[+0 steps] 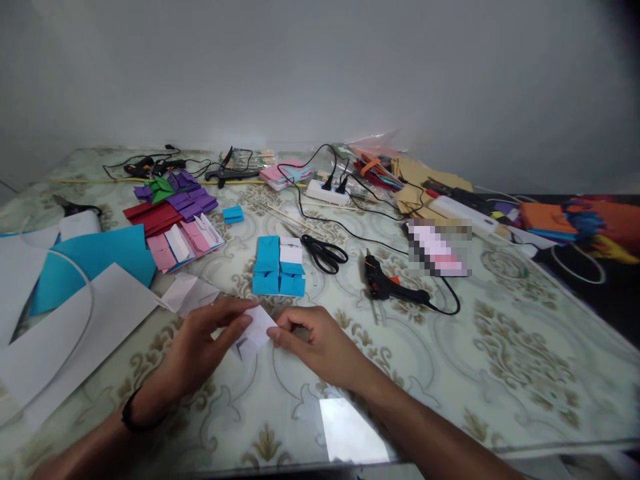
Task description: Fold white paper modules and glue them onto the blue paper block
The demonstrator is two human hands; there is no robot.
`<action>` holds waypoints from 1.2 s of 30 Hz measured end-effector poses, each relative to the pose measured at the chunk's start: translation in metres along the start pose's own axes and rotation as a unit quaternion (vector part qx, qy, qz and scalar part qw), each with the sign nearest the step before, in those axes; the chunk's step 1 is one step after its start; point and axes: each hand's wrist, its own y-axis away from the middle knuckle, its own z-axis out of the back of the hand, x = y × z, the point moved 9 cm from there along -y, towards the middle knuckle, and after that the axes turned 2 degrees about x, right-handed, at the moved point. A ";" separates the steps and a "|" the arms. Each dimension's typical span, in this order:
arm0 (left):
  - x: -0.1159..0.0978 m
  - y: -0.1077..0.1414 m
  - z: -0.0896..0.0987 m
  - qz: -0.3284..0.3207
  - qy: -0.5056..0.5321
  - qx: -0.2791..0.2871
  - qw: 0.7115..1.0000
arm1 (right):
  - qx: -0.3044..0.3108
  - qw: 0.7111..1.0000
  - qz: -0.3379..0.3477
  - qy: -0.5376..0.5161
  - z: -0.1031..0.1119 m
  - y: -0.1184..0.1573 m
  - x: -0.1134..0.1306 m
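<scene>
- Nearest the camera, the left forearm point(95, 437) comes in from the bottom edge, a black bracelet point(131, 412) around its wrist.
- At far left, a white paper sheet point(105, 323) overlaps a blue paper sheet point(113, 257) on the patterned surface point(450, 360).
- Next come red folded paper point(155, 217), purple folded paper point(195, 201) behind it, and pink folded paper point(200, 237) in front.
- The left hand point(200, 340) has thumb and index finger closed on the left side of a small folded white paper point(260, 327).
- That paper is between the two hands, nearer the camera than a group of blue folded pieces point(269, 257).
- The right hand point(320, 340) pinches the paper's right edge between thumb and bent forefinger.
- Black-handled scissors point(325, 253) lie open just right of the blue pieces; behind them is a white power strip point(325, 192) with two black plugs point(341, 185).
- Further right, a black glue gun point(395, 283) rests on its side.
- At far right is an orange stack point(547, 219).
</scene>
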 end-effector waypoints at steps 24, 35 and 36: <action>0.002 0.006 -0.021 0.019 0.070 0.065 0.995 | -0.063 0.986 0.145 0.054 0.008 0.006 0.019; -0.015 0.009 -0.017 0.019 0.063 0.089 0.994 | -0.105 0.985 0.118 0.072 0.016 0.005 0.017; -0.015 0.009 -0.016 0.030 0.063 0.093 0.993 | -0.104 0.986 0.109 0.069 0.015 0.004 0.014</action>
